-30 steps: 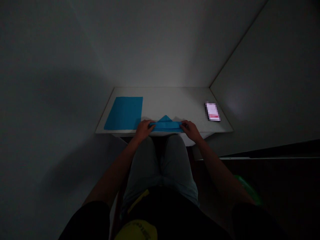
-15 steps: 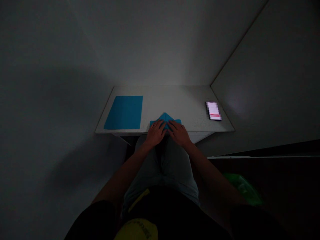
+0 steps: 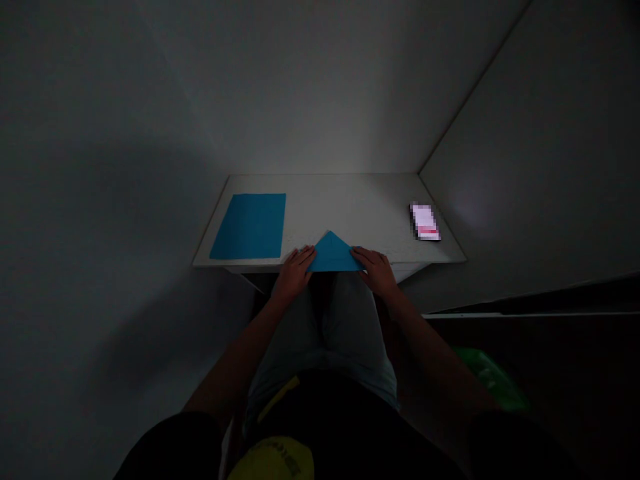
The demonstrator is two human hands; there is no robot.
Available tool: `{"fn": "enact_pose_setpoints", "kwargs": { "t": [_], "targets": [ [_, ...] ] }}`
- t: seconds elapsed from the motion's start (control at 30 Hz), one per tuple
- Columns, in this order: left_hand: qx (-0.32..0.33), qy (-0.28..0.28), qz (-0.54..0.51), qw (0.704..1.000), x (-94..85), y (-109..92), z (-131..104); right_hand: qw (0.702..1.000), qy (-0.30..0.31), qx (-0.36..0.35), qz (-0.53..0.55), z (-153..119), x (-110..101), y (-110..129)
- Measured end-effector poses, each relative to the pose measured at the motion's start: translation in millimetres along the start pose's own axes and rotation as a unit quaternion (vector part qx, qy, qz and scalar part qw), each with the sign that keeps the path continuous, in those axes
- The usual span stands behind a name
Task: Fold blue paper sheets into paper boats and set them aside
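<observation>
A folded sheet of blue paper (image 3: 332, 257) lies at the near edge of the white table, its peak pointing away from me. Its straight lower edge juts slightly past the tabletop. My left hand (image 3: 295, 272) grips the paper's left end, fingers on top and close together. On the other end my right hand (image 3: 376, 268) has hold of the paper in the same way, some of its fingertips over the blue surface. Both thumbs are hard to make out. To the left lies a flat, unfolded blue sheet (image 3: 250, 227), touched by neither hand.
The white table (image 3: 350, 200) stands against walls at the back and right. A phone with a lit, pixelated screen (image 3: 425, 222) rests at its right end. Low on the right, a green plastic-looking item (image 3: 493, 380) lies in the dark beyond my right arm.
My hands have moved apart, from the middle of the folded paper to its two ends. More of the paper's face shows now, and it sits slightly closer to me.
</observation>
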State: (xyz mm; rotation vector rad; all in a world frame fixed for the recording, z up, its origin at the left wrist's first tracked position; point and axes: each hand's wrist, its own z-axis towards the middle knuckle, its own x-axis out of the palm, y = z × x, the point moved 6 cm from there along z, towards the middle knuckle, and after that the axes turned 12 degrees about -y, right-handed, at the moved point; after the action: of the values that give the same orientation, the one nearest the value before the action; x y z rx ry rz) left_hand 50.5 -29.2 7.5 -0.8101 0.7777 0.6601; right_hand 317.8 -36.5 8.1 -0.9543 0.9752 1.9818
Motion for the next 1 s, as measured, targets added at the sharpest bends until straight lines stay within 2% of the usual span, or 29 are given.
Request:
{"fn": "enact_pose_setpoints", "kwargs": {
  "t": [0.1, 0.17, 0.27, 0.33, 0.43, 0.53, 0.6, 0.67, 0.73, 0.8, 0.9, 1.0],
  "targets": [
    [-0.021, -0.008, -0.03, 0.999, -13.1, 4.1, -1.4, 0.999, -0.009, 0.029, 0.017, 2.8, -9.4, -1.3],
    [-0.056, -0.038, -0.057, 0.996, -26.4, 7.4, 6.4, 0.997, -0.023, 0.052, 0.054, 11.9, -19.5, -2.9],
    [-0.139, -0.106, -0.117, 0.978, -46.8, 17.2, 29.8, 0.982, -0.053, 0.091, 0.155, 36.0, -36.3, -8.8],
    [-0.183, -0.133, -0.175, 0.958, -53.0, 25.2, 49.1, 0.968, -0.086, 0.128, 0.196, 55.4, -44.6, -18.3],
    [-0.219, -0.142, -0.225, 0.939, -48.2, 38.8, 73.1, 0.957, -0.1, 0.153, 0.226, 81.2, -40.0, -32.4],
    [-0.236, -0.116, -0.175, 0.949, -30.2, 51.5, 80.9, 0.964, -0.072, 0.173, 0.19, 93.6, -16.7, -46.4],
    [-0.233, -0.095, -0.119, 0.961, -17.4, 56.0, 77.5, 0.972, -0.049, 0.183, 0.142, 93.5, 0.7, -53.6],
    [-0.219, -0.101, -0.061, 0.969, -10.9, 56.6, 70.7, 0.979, -0.056, 0.173, 0.094, 90.3, 10.9, -56.0],
    [-0.192, -0.126, -0.015, 0.973, -10.6, 53.5, 64.3, 0.985, -0.084, 0.138, 0.059, 86.4, 12.9, -52.7],
    [-0.146, -0.127, 0.002, 0.981, -10.1, 47.3, 60.7, 0.992, -0.087, 0.082, 0.046, 82.5, 12.5, -44.3],
    [-0.065, -0.068, -0.023, 0.995, -3.8, 38.5, 57.9, 0.998, -0.022, -0.007, 0.062, 74.8, 12.9, -30.2],
    [-0.013, -0.018, -0.055, 0.998, -1.3, 37.0, 50.7, 0.995, 0.02, -0.053, 0.083, 64.5, 5.5, -25.2]
  ]
}}
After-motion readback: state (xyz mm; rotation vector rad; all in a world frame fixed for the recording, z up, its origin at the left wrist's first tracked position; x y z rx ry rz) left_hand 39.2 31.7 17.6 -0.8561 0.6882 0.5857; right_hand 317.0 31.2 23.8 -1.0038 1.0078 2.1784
